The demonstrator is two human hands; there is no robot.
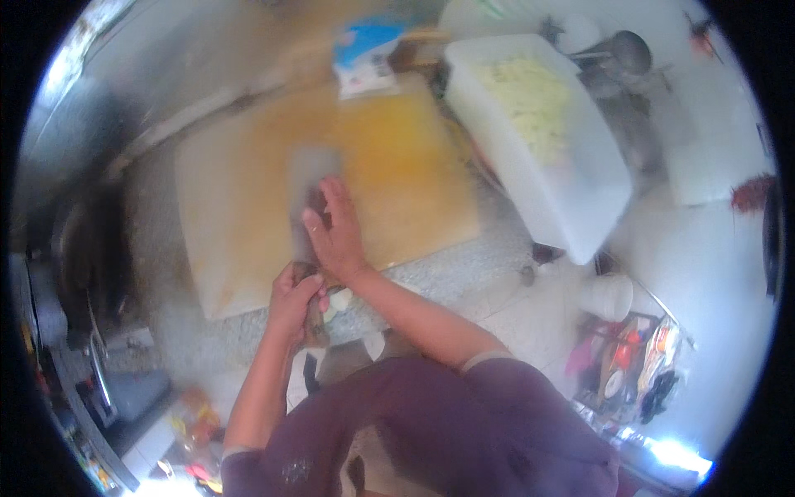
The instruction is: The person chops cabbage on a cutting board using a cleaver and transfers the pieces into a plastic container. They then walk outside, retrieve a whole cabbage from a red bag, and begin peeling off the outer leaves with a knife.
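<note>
My left hand [297, 301] is closed around the handle [317, 332] of a large knife near the front edge of a cutting board [410, 186]. Its broad grey blade [315, 163] points away from me over the board, which is stained yellow. My right hand [338, 233] lies at the right side of the blade, thumb and fingers spread, and seems to touch it. Something dark shows between thumb and fingers, too blurred to name. Small pale pieces [338, 301] sit by the board's front edge, right of my left hand.
Right of the board stands a deep white plastic tub [596, 205] with pale yellow-green cut pieces [528, 99]. A blue and white plastic bag [367, 62] rests at the board's far edge. Around the board shows a speckled stone counter [155, 242]. A white bucket [608, 297] stands lower right.
</note>
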